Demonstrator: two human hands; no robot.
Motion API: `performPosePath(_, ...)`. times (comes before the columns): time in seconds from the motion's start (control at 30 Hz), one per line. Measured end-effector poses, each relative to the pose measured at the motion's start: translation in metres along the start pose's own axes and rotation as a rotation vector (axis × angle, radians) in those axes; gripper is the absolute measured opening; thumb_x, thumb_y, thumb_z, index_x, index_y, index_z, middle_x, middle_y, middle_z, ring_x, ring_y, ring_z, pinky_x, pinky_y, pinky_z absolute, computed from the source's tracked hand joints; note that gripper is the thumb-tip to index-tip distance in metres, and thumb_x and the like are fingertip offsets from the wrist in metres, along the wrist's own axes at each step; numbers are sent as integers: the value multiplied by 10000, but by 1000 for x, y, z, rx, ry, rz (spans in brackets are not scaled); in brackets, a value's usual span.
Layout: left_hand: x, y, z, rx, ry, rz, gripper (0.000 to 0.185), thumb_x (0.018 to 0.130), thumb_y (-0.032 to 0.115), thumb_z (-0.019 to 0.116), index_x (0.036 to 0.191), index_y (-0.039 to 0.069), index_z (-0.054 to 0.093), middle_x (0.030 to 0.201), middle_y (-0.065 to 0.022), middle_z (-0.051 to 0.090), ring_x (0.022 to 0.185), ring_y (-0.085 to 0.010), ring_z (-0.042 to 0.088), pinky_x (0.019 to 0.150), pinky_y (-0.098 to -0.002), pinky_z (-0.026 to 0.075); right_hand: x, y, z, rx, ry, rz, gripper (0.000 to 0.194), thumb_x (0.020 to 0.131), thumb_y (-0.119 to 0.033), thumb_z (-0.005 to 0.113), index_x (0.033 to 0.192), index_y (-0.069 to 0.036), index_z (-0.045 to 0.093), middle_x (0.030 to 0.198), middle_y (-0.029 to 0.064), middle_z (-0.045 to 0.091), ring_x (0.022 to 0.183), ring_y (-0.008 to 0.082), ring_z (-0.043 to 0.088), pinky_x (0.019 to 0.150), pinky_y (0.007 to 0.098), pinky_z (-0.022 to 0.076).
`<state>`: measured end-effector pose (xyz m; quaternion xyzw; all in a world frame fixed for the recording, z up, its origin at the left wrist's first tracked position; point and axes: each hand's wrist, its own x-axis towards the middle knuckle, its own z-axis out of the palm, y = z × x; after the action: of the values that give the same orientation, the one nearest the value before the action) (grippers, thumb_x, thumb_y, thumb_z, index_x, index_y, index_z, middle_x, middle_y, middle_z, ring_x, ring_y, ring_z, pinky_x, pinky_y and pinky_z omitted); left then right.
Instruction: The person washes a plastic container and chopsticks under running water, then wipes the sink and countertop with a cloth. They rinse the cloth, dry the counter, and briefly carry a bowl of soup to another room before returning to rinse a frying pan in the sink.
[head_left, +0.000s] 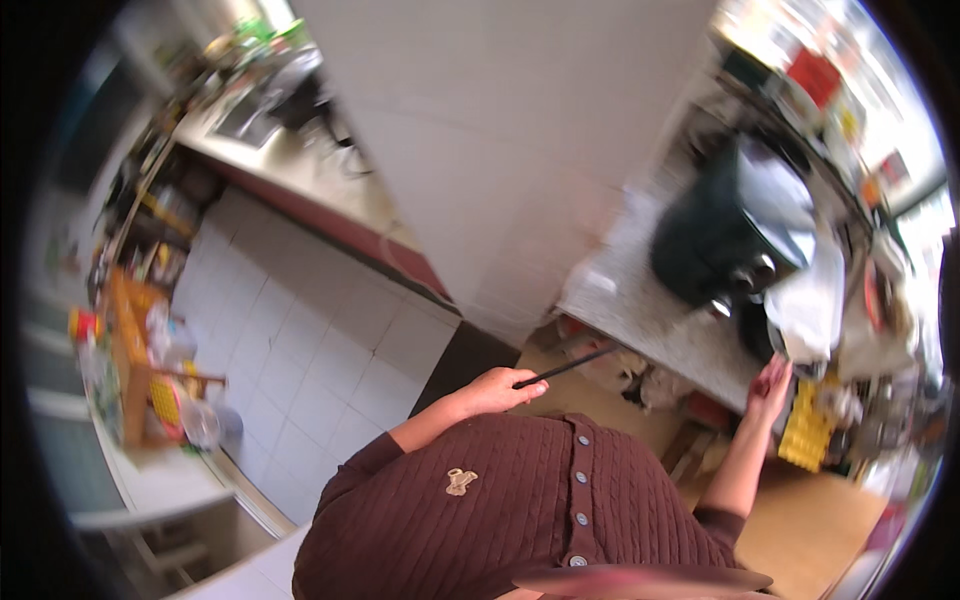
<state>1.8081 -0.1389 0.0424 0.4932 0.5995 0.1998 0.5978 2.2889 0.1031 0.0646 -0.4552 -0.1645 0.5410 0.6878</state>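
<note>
My left hand (506, 390) is closed around a thin dark rod (574, 366), whose far end reaches the edge of the grey countertop (660, 334). Near the right part of that countertop, my right hand (769, 382) is raised beside a white plastic bag or cloth (802, 315); blur leaves it unclear whether the fingers grip anything there. A large dark green cylindrical appliance (701, 232) with a shiny top and round knobs stands on the counter, beyond both hands.
A tiled wall corner (480, 187) divides the two counter areas. Left of it are a light counter with a sink (244, 124) and a tiled floor (300, 300). A wooden stool (131, 375) holds items. Bags sit below the grey counter; a yellow plastic rack (806, 427) is at right.
</note>
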Motion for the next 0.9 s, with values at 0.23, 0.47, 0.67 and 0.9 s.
performPosePath(0.23, -126, -125, -97, -413, 432, 81, 406, 1036, 377, 415, 1136, 76, 670, 690, 17, 561, 696, -63, 528, 682, -240, 436, -228, 218, 91, -120, -334, 990, 233, 913, -281, 644, 1026, -79, 630, 595, -89, 477, 452, 45, 322, 430, 191, 270)
performPosePath(0.47, -273, -221, -179, -783, 976, -67, 431, 1021, 423, 430, 1169, 79, 644, 713, 43, 507, 485, -9, 309, 433, -184, 260, -362, 364, 327, -352, -857, 1187, 219, 926, -205, 598, 1107, -87, 635, 819, -17, 640, 549, 103, 471, 612, 256, 440)
performPosePath(0.67, -323, -282, -255, -1263, 1204, 90, 429, 1024, 411, 441, 1201, 57, 606, 739, 29, 500, 469, 3, 278, 393, -170, 210, -428, 462, 462, -356, -1141, 1179, 272, 931, -150, 557, 1193, -78, 571, 959, 34, 637, 792, 140, 608, 766, 326, 537)
performPosePath(0.9, -386, -353, -359, -1398, 1609, -11, 442, 1012, 418, 473, 1211, 42, 591, 750, 22, 493, 464, -11, 267, 394, -180, 199, -497, 629, 627, -550, -1297, 1156, 297, 915, -94, 557, 1212, -76, 547, 1105, 59, 635, 1006, 173, 631, 905, 364, 535)
